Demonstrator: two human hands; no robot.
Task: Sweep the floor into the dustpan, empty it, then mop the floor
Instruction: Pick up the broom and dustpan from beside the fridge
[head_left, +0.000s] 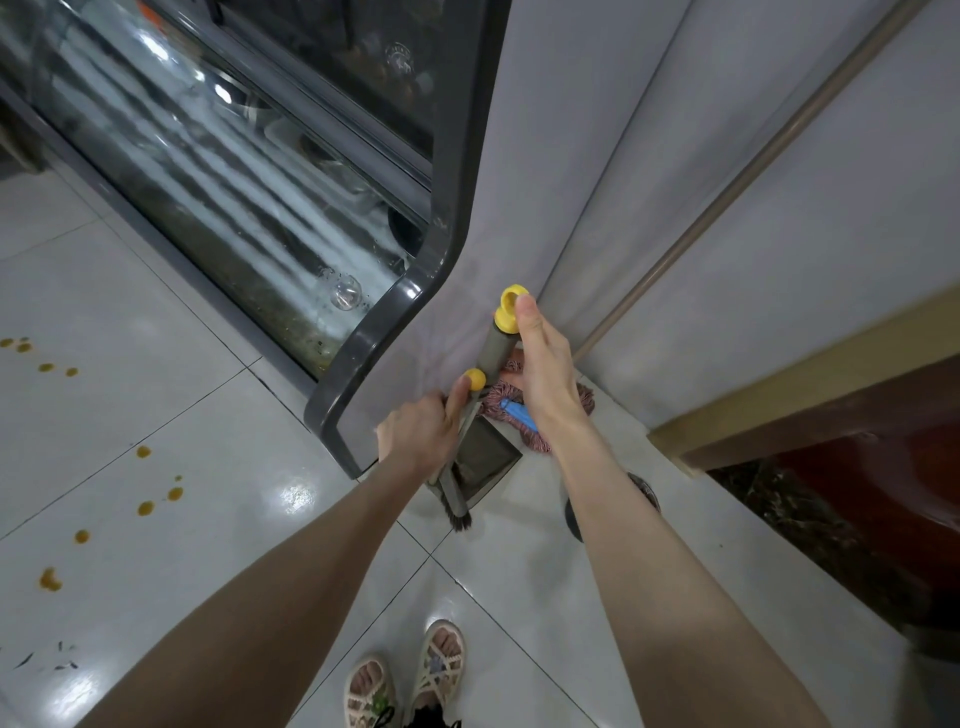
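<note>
Brown drops (145, 506) are scattered over the pale tiled floor (156, 405) at the far left, with a few dark bits (47, 661) near the bottom corner; a glass-fronted display cabinet (234, 171) with a dark grey frame runs diagonally above them; at its lower corner the left hand (418, 439) grips a thin handle (470, 410) topped by a yellow cap, fingers clenched round it and thumb lying up along it toward the cap; that handle slants down to the broom bristles (458, 519) on the floor; just beside them stands the dark grey dustpan (485, 454), close against the cabinet corner; behind the dustpan lies a pinkish mop head (496, 397) with a blue fitting, on the floor in the corner by the wall (597, 156); the right hand (543, 369) is higher, fingers grasping a thicker grey grip (501, 345) that ends in a yellow loop, thumb tip beside the loop; which tool this grip belongs to I cannot tell; a wooden ledge (805, 374) crosses at the far right; at the bottom, two feet in strappy sandals (441, 660) stand on the tiles
</note>
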